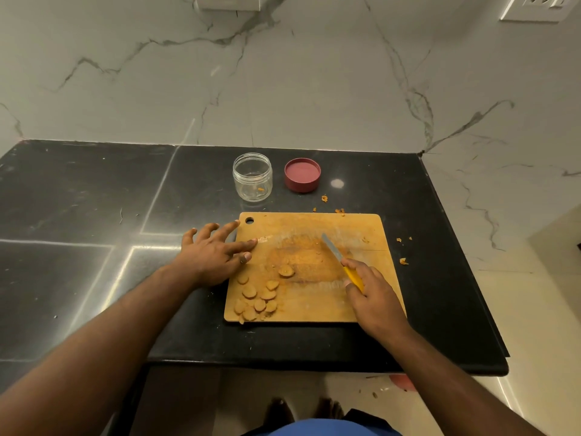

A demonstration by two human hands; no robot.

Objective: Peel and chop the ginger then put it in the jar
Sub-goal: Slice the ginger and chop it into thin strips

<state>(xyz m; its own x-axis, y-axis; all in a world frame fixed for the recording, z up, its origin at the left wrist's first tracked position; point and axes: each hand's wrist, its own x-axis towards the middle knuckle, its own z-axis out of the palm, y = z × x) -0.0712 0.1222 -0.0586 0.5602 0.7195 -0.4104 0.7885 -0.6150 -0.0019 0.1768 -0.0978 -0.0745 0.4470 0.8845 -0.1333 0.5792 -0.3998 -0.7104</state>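
Glossy black stone countertop catching the lights, wooden chopping board worn and matt, clear glossy plastic jar, matt red plastic lid, metal knife blade, yellow plastic handle.

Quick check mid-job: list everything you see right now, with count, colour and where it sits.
cutting board: one, light wood, on the counter near its front edge.
ginger slices: about ten, tan, clustered on the board's near left corner; one more piece nearer the middle.
knife: one, silver blade, yellow handle, blade angled over the board.
jar: one, clear, open, upright behind the board; a small orange speck inside.
lid: one, dark red, on the counter right of the jar.
ginger scraps: several, orange, scattered behind and right of the board.
counter: one, black, against a marble wall.
left hand: fingers spread, over the board's left edge.
right hand: grips the knife handle.
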